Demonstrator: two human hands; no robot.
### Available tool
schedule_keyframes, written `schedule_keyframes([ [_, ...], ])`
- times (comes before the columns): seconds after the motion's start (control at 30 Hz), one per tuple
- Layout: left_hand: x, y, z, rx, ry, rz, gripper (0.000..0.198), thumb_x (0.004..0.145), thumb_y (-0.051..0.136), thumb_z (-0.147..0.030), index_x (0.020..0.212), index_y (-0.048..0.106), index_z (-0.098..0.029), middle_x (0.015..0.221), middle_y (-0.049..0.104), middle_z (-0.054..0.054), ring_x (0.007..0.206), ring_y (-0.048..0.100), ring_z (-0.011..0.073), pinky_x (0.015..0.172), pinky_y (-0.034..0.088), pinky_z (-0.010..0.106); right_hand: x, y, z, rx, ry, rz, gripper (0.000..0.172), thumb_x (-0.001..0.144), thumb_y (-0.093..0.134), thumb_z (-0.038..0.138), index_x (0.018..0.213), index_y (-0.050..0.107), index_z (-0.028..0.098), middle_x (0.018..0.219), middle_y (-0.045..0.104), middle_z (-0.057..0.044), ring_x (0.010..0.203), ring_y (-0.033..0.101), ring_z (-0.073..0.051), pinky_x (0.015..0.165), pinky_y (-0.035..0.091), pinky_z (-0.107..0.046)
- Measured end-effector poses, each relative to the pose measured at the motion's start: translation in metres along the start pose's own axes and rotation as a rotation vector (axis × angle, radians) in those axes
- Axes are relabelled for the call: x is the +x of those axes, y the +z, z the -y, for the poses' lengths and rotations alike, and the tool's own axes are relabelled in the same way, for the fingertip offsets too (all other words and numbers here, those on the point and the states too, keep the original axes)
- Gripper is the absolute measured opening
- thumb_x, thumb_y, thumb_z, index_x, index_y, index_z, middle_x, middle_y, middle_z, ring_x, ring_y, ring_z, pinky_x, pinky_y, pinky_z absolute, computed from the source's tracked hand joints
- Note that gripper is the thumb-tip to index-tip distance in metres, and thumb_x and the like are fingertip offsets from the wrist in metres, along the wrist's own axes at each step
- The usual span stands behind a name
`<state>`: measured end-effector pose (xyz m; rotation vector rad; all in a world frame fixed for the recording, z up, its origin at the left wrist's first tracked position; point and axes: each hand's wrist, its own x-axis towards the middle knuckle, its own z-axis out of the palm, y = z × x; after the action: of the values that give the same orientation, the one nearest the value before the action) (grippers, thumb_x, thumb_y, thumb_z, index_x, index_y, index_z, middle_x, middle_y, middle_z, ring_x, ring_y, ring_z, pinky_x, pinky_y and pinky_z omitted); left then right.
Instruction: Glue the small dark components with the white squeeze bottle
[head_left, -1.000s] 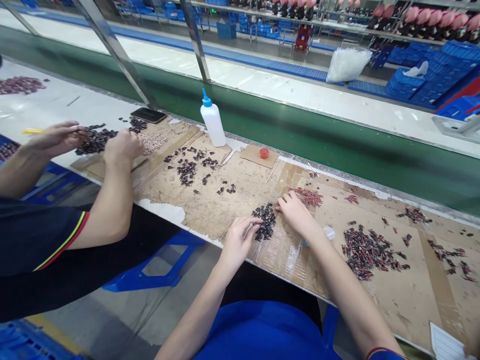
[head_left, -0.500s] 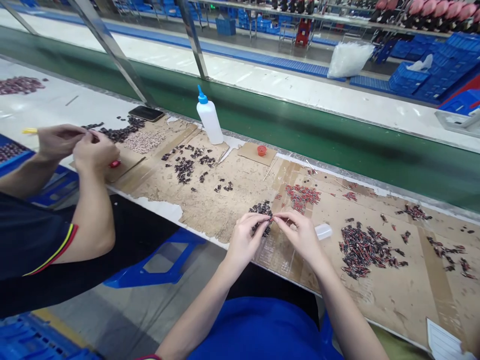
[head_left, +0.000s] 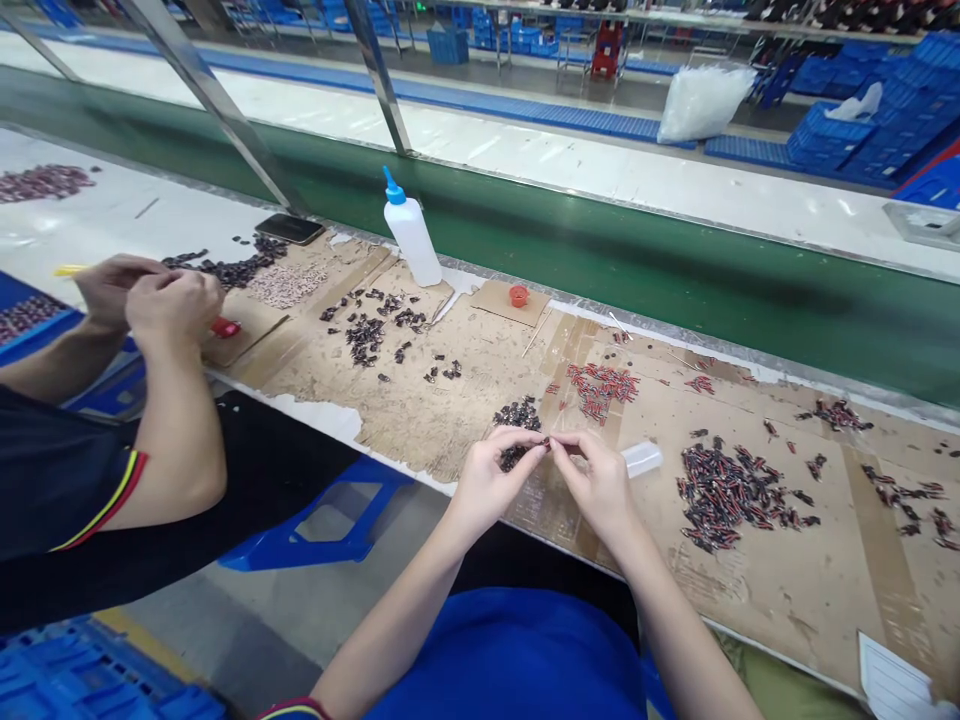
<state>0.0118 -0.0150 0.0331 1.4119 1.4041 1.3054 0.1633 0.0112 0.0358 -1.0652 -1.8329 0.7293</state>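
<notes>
My left hand (head_left: 491, 475) and my right hand (head_left: 592, 468) meet fingertip to fingertip above the cardboard-covered bench (head_left: 450, 420). Pinched between them is a tiny dark part (head_left: 547, 443), mostly covered by the fingers. Just behind my left fingers lies a pile of small black parts (head_left: 517, 412). Farther back sits a heap of small red parts (head_left: 600, 388). A translucent white plastic piece (head_left: 642, 459) lies beside my right hand. To its right spreads a large pile of black-and-red parts (head_left: 739, 495).
A white squeeze bottle (head_left: 412, 240) with a blue tip stands at the bench's back edge, near a small red cup (head_left: 518, 296). At left, a co-worker's hands (head_left: 154, 295) work over the bench. More black parts (head_left: 367, 340) lie between us. A paper sheet (head_left: 892, 675) is at lower right.
My fingertips have closed in tighter around the small part, and less red shows between them. The co-worker's hands have shifted slightly left. The camera view has moved a little.
</notes>
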Motion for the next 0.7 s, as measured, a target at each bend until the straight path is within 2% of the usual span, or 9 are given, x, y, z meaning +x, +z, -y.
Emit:
schedule_keyframes([
  [0.13, 0.000, 0.004, -0.003, 0.007, -0.009, -0.001, 0.011, 0.081, 0.063, -0.024, 0.085, 0.073, -0.019, 0.088, 0.073, 0.006, 0.088, 0.067, 0.0188, 0.086, 0.053, 0.032, -0.001, -0.004, 0.005, -0.034, -0.079, -0.026, 0.011, 0.088, 0.057, 0.019, 0.086, 0.067, 0.020, 0.082, 0.072, -0.006, 0.076, 0.068, -0.018, 0.070, 0.055, -0.031],
  [0.27, -0.001, 0.007, -0.009, 0.031, -0.011, -0.003, 0.011, 0.080, 0.062, -0.022, 0.084, 0.072, -0.019, 0.088, 0.072, 0.006, 0.088, 0.066, 0.0184, 0.087, 0.052, 0.031, -0.003, -0.007, 0.008, -0.028, -0.088, -0.048, 0.011, 0.088, 0.057, 0.018, 0.087, 0.068, 0.021, 0.083, 0.073, -0.006, 0.078, 0.068, -0.019, 0.071, 0.055, -0.032],
  [0.43, -0.004, 0.011, -0.013, 0.005, -0.009, 0.012, 0.011, 0.080, 0.061, -0.022, 0.083, 0.071, -0.019, 0.085, 0.072, 0.005, 0.086, 0.066, 0.0180, 0.084, 0.053, 0.030, -0.007, -0.012, 0.007, 0.091, -0.007, -0.057, 0.011, 0.085, 0.061, 0.019, 0.084, 0.072, 0.021, 0.084, 0.075, -0.005, 0.077, 0.070, -0.018, 0.073, 0.056, -0.031],
  [0.57, -0.006, 0.013, -0.012, -0.052, -0.046, 0.055, 0.012, 0.081, 0.063, -0.024, 0.085, 0.073, -0.018, 0.087, 0.073, 0.006, 0.086, 0.067, 0.0182, 0.083, 0.053, 0.030, -0.011, -0.018, 0.006, 0.159, 0.096, -0.062, 0.010, 0.083, 0.063, 0.022, 0.082, 0.074, 0.022, 0.082, 0.075, -0.004, 0.074, 0.070, -0.018, 0.068, 0.057, -0.029],
  [0.7, -0.006, 0.016, -0.016, -0.129, -0.038, 0.125, 0.013, 0.080, 0.066, -0.023, 0.088, 0.074, -0.018, 0.089, 0.074, 0.007, 0.087, 0.068, 0.0182, 0.083, 0.054, 0.029, -0.015, -0.024, 0.008, 0.163, 0.096, -0.127, 0.009, 0.082, 0.065, 0.020, 0.081, 0.074, 0.022, 0.079, 0.075, -0.003, 0.071, 0.070, -0.017, 0.068, 0.057, -0.028],
])
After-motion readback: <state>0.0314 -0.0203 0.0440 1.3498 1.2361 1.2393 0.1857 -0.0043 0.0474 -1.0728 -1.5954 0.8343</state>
